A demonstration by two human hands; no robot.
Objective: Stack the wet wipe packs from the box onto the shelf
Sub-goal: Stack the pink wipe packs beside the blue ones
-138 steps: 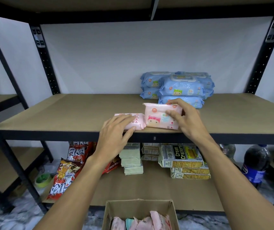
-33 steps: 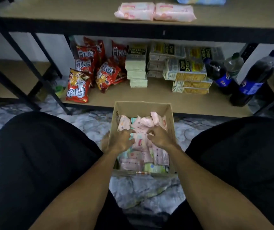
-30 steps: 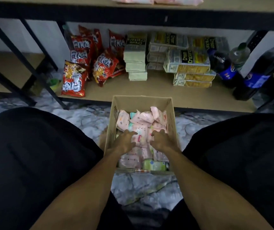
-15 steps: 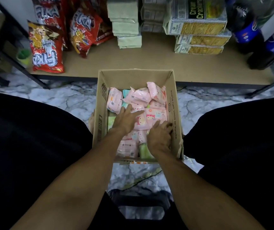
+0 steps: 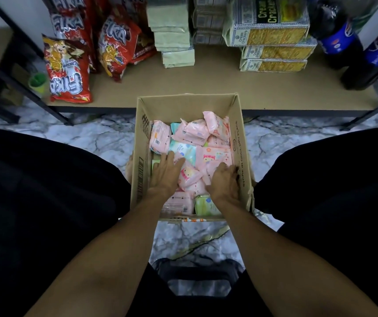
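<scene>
1. Half a second back the left grip point(image 5: 166, 173) lay nearer the middle of the cardboard box point(image 5: 142, 143). It now sits closer to the left wall, and a teal pack point(image 5: 183, 149) shows beyond its fingertips.
2. The right grip point(image 5: 224, 181) has slid toward the right wall. Its fingers, flat before, are now bent at the knuckles.
3. A pink pack point(image 5: 189, 177) with a cartoon face stands tilted between the two grips.
4. The left grip is spread wide, with straight fingers resting on top of the wet wipe packs point(image 5: 216, 155) and holding nothing.
5. The right grip is curled down among the packs beside the box wall. Its fingertips are hidden, so it may be closing on a pack edge, but I cannot tell.
6. All the packs in view lie loose in the box, which stands on the marble floor point(image 5: 87, 138) against the lower shelf board point(image 5: 217, 85).
7. On that board are red snack bags point(image 5: 69, 74), cream cracker boxes point(image 5: 272, 33) and cola bottles point(image 5: 336, 40)
</scene>
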